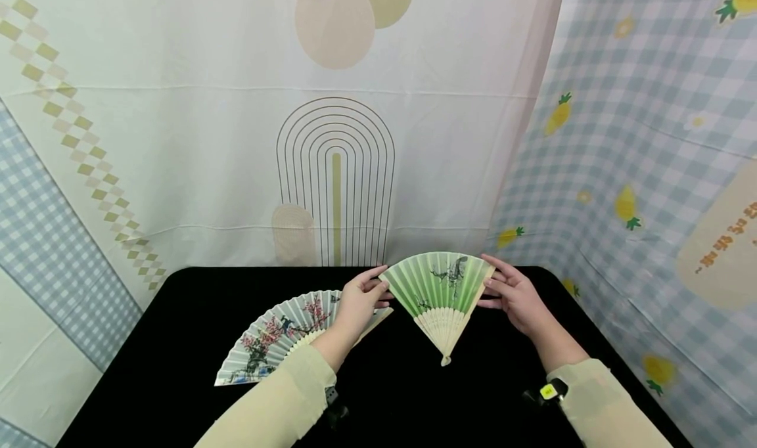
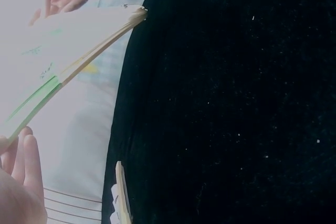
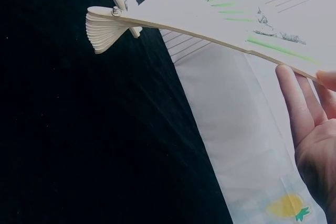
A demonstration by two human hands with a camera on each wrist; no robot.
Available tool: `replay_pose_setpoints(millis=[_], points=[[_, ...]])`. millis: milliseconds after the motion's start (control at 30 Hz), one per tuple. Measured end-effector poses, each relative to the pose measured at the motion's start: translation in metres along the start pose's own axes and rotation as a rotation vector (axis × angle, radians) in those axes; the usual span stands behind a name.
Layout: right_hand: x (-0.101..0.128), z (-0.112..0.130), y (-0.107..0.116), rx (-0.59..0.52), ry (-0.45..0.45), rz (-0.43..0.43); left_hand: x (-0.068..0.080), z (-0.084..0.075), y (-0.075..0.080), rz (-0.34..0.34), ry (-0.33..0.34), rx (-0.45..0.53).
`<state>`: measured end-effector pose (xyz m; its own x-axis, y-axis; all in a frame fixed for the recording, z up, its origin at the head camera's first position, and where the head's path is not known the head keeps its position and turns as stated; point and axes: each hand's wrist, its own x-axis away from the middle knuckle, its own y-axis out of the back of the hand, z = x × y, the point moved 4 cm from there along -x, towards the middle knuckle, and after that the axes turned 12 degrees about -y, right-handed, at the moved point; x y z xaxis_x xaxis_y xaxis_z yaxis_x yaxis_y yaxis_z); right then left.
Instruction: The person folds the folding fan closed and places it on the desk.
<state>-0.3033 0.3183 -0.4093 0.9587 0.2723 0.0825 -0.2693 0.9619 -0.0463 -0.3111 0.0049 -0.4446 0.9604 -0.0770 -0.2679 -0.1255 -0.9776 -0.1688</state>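
Note:
A green folding fan (image 1: 434,280) with pale ribs and a dark ink drawing is spread partway, its pivot end pointing down toward me. My left hand (image 1: 357,303) pinches the upper left corner between thumb and fingers. At the opposite edge, my right hand (image 1: 517,300) pinches the outer rib, as the right wrist view also shows with the hand (image 3: 317,124) at the fan's rib (image 3: 210,38). A second folding fan (image 1: 269,343), white with pink blossoms, lies spread on the black table, partly hidden behind my left hand and forearm.
The black table (image 1: 177,330) has rounded far corners. Behind it hangs a pale printed curtain (image 1: 225,172), and a blue checked curtain with pineapples (image 1: 597,139) stands along the right side. More checked cloth (image 1: 47,238) hangs at the left.

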Motion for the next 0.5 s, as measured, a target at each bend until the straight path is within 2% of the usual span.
replay_pose_setpoints(millis=[367, 500], points=[[-0.001, -0.0006, -0.0073, -0.007, 0.005, 0.019, 0.001, -0.0028, -0.0013, 0.003, -0.013, -0.008], [-0.0013, -0.0006, -0.0093, -0.002, -0.001, 0.021, 0.003, -0.0103, -0.0022, 0.011, -0.012, -0.005]])
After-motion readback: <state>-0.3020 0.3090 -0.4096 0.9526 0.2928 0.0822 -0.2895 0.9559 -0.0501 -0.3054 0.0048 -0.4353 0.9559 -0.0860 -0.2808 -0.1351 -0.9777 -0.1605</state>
